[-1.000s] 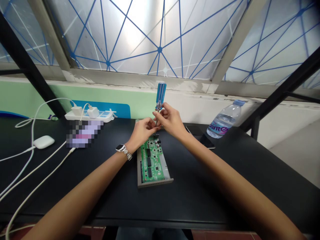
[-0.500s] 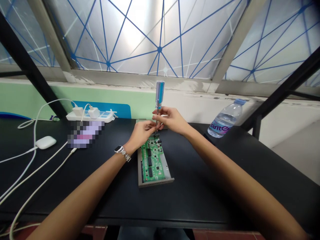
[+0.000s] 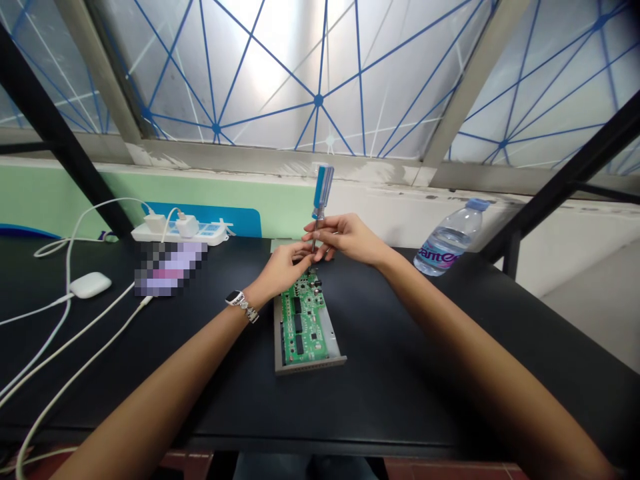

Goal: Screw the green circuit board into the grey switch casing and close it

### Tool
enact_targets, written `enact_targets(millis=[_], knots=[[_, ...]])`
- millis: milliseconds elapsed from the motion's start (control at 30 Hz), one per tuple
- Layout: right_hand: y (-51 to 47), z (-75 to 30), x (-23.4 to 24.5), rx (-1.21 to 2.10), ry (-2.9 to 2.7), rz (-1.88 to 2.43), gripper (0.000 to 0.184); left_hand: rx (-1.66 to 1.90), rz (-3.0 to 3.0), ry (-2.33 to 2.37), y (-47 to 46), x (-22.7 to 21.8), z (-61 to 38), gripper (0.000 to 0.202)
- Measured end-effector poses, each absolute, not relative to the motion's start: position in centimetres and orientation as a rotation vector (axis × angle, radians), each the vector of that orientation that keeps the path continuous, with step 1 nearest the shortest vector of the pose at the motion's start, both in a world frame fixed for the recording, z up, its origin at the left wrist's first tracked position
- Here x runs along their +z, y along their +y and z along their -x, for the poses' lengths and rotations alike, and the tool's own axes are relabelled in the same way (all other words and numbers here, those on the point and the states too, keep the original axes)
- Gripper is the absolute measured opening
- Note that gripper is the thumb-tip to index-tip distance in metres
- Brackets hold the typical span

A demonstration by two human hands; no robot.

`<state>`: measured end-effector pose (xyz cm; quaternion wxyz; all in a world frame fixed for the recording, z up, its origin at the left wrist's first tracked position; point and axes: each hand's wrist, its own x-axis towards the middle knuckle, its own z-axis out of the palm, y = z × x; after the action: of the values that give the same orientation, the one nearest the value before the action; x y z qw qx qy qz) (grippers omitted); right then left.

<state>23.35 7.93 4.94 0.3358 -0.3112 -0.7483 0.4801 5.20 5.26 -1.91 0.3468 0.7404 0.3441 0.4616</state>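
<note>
A screwdriver with a blue and clear striped handle stands nearly upright, its top leaning slightly right. My right hand is closed round its metal shaft just under the handle. Lower on the shaft, the thumb and fingers of my left hand are pinched together; they hide part of the tip. Beneath lies a green circuit board in a grey metal tray, its far end under my hands. I cannot make out what the tip touches. A watch is on my left wrist.
On the black table, a water bottle stands at the right. To the left are a white power strip with chargers, a blurred-out phone-like object, a white earbud case and several cables. A wall and window rise behind.
The screwdriver's handle has turned and its top has tipped a little to the right. My right hand has shifted slightly right with it; my left hand stays at the lower shaft.
</note>
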Motion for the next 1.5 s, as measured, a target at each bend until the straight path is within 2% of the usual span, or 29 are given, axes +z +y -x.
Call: enact_targets(millis=[333, 833, 1067, 1300, 1500], knots=[[7.6, -22.8, 4.9, 1.110, -1.907, 0.892, 0.018, 1.381, -1.870, 1.114, 5.5, -2.4, -5.9, 0.027], [8.2, -22.0, 3.4, 0.926, -1.793, 0.897, 0.037, 1.409, -1.668, 1.025, 6.0, -2.6, -6.1, 0.021], [8.0, -22.2, 3.8, 1.028, -1.867, 0.899, 0.034, 1.298, -1.559, 0.867, 6.2, -2.7, -5.7, 0.024], [7.5, -23.1, 5.5, 1.308, -1.951, 0.786, 0.043, 1.192, -1.650, 0.825, 6.2, -2.5, -5.2, 0.022], [7.8, -23.3, 5.4, 1.275, -1.945, 0.830, 0.027, 1.142, -1.767, 0.788, 6.1, -2.3, -5.1, 0.026]])
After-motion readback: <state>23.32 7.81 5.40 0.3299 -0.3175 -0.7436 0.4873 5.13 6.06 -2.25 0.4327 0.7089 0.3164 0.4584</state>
